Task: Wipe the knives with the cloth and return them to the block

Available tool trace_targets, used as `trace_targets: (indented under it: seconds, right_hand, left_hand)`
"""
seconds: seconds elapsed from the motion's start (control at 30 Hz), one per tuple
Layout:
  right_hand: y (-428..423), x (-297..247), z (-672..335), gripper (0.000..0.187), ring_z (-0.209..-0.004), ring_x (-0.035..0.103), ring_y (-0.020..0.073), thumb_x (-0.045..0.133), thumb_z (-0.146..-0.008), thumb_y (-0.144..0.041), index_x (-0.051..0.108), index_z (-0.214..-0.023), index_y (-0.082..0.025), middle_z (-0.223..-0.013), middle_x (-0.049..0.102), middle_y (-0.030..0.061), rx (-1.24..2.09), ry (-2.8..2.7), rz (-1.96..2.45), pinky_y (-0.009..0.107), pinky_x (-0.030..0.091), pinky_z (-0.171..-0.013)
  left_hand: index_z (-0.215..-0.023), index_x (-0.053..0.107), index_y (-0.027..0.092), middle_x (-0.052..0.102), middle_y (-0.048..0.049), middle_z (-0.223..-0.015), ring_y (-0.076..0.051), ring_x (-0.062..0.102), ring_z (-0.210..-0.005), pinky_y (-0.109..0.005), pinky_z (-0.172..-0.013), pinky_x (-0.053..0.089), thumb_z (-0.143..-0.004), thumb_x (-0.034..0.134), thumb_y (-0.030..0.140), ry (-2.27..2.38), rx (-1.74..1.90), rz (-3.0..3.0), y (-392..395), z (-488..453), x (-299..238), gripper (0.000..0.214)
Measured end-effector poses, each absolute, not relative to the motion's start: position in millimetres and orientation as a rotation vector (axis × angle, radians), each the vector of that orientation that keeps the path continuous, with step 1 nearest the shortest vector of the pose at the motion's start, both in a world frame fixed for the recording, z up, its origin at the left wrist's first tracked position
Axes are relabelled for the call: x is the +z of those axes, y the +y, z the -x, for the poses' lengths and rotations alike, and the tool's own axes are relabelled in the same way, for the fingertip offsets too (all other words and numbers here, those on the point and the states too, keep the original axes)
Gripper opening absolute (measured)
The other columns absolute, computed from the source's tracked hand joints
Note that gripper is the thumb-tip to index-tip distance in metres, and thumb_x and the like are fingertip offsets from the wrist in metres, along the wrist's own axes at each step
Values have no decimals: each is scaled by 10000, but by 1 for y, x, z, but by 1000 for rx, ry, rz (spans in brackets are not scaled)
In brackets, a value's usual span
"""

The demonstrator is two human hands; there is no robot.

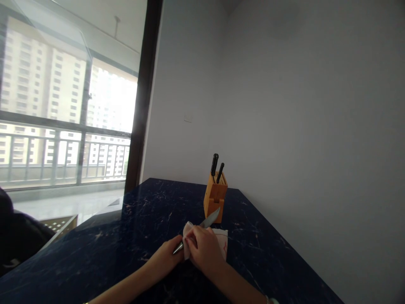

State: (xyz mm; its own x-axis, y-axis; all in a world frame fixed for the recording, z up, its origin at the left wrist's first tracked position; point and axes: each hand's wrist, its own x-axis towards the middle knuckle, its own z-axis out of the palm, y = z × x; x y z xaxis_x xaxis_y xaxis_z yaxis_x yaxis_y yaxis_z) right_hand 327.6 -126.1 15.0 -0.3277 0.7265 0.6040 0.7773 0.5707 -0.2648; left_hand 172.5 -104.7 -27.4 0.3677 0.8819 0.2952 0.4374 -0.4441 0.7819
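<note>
A kitchen knife (211, 218) points away and to the right, its bare blade tip just in front of the wooden knife block. My left hand (172, 250) is closed around its handle, and the metal handle end sticks out toward me. With my right hand (202, 247) I pinch a white cloth (223, 237) with red marks, folded over the knife near where blade and handle meet. Part of the cloth hangs to the right of my right hand. The knife block (216, 192) stands upright beyond my hands, with two black-handled knives (214, 164) in its slots.
Everything rests on a dark blue marbled table (152, 211). A grey wall (284, 126) runs along its right side and far end. On the left are a glass door with a dark frame (141, 97), a chair (60, 226) and a black item (19, 236).
</note>
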Motion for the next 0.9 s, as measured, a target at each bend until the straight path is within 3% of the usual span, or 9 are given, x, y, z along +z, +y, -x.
trace_targets:
  seconds: [0.57, 0.73, 0.9]
  right_hand:
    - [-126, 10, -327, 94, -754, 517, 138, 432, -816, -161, 495, -852, -221, -828, 602, -22, -59, -2169, 1109, 250, 280, -705]
    - [-124, 9, -329, 145, -764, 534, 138, 444, -763, -121, 493, -865, -213, -832, 610, -13, -63, -2209, 1134, 257, 274, -712]
    - [-119, 16, -334, 140, -726, 533, 146, 458, -737, -140, 512, -835, -225, -789, 617, -17, -81, -2114, 1263, 254, 286, -662]
  left_hand:
    - [-782, 567, 159, 614, 12, -706, -147, 544, -666, -230, -636, 411, -767, 485, 297, 1094, 999, -1981, -100, -173, -31, 161]
    - [-733, 535, 159, 577, 28, -635, -145, 536, -627, -229, -599, 412, -751, 480, 287, 1055, 1050, -1874, -97, -172, -32, 140]
    - [-760, 549, 166, 593, 22, -689, -144, 529, -664, -221, -628, 400, -758, 471, 301, 1116, 1021, -1967, -99, -173, -30, 156]
